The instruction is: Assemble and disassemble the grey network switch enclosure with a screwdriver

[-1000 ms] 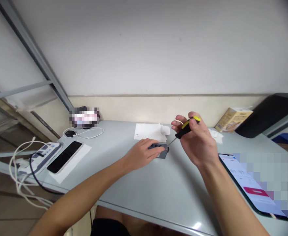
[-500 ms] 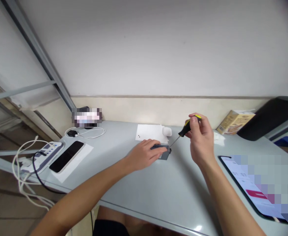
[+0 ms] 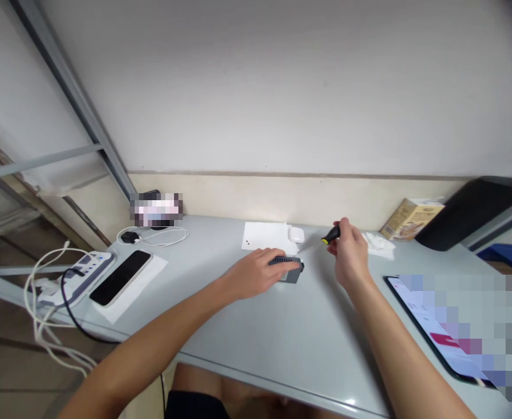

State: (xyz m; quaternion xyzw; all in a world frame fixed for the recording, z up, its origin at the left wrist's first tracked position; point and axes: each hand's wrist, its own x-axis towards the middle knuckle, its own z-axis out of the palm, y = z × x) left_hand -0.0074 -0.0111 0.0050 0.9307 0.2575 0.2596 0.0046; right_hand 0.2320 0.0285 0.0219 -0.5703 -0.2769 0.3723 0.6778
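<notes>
One grey box, vented along its far side: we find it at the centre of the frame, lying on the grey tabletop. One left hand: fingers draped over the box from its left, clasping it and leaving its right end exposed. One screwdriver, black and yellow: tilted, its blurred shaft pointing down-left at that end; we cannot tell whether the tip touches. One right hand: fingers curled, pinching the handle, raised right of centre. Just beyond the box, one white sheet with small dark specks and, at its right edge, one rounded white case, which together narrow the room behind. Between box and near edge, lower centre, we note a broad stretch of tabletop; a wide band also runs left, beneath the forearm. Farther out, left: one phone on white paper; one power strip close by the table's left edge. Right: crumpled white tissue just beyond the right hand, one yellowish carton near the wall, and one lit screen device bounding the lower right, partly pixelated.
</notes>
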